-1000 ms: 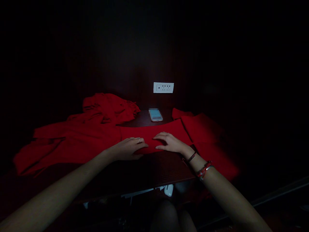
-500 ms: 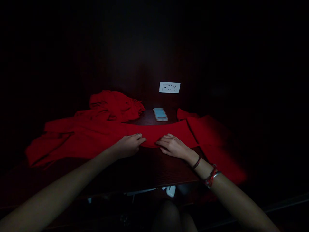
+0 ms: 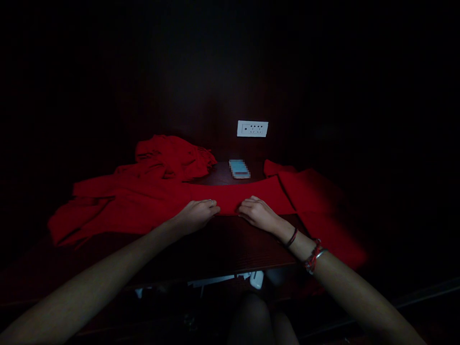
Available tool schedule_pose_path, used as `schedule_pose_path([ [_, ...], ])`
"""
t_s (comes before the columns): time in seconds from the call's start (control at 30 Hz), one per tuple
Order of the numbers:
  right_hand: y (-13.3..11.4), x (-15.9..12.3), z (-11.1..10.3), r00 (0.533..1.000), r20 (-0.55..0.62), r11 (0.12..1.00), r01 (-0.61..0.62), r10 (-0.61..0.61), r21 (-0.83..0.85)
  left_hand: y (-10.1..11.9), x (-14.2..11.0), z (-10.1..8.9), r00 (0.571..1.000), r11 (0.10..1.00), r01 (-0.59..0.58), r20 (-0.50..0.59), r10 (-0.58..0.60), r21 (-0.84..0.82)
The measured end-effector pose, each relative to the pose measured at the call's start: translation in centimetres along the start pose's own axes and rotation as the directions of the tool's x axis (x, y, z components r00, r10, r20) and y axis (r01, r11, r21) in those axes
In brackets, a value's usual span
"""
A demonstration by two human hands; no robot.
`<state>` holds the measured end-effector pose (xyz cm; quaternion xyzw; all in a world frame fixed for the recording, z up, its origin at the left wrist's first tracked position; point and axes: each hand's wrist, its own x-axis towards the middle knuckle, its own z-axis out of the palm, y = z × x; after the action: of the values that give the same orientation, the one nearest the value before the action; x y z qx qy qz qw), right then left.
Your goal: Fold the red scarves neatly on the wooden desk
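A long red scarf (image 3: pixel 230 191) lies flat across a dark wooden surface, in a narrow folded strip at the middle and with a rumpled, wider part at the left. My left hand (image 3: pixel 199 213) grips its near edge with curled fingers, a ring showing on one of them. A short way to the right, my right hand (image 3: pixel 259 213) is closed on the same edge. Both sets of fingertips are partly hidden against the fabric. The strip's right end meets another piece of red cloth (image 3: pixel 312 191); whether they are joined I cannot tell.
Behind the scarf, a heap of fringed red cloth (image 3: pixel 172 153) lies at the left. A phone-like item (image 3: pixel 239 168), blurred out, rests near the wall below a white socket panel (image 3: pixel 252 128). Under the dark tabletop (image 3: pixel 230 249), a small white object (image 3: pixel 256 279) shows near my knees.
The fingers of my left hand have curled in closer on the scarf's edge. My right hand has shifted slightly right, and the scarf's left end sits a little further right.
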<state>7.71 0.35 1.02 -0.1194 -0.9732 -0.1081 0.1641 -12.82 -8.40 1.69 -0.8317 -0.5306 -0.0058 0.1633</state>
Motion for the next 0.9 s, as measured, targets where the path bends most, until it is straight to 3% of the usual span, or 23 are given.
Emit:
schedule_pose_path([
  [0.47, 0.0, 0.1, 0.1, 0.998, -0.023, 0.998, -0.052, 0.053, 0.025, 0.4, 0.1, -0.1, 0.998, 0.998, -0.058, -0.042, 0.056, -0.035],
  [0.73, 0.1, -0.2, -0.2, 0.998, 0.029, 0.991, 0.06, -0.064, 0.117, -0.7, -0.2, -0.5, 0.977, 0.957, -0.199, 0.033, 0.211, -0.211],
  [0.9, -0.1, -0.3, -0.5, 0.993, 0.026, 0.975, 0.105, -0.112, 0.196, -0.6, -0.4, -1.2, 0.971, 0.952, -0.224, 0.037, 0.237, -0.209],
])
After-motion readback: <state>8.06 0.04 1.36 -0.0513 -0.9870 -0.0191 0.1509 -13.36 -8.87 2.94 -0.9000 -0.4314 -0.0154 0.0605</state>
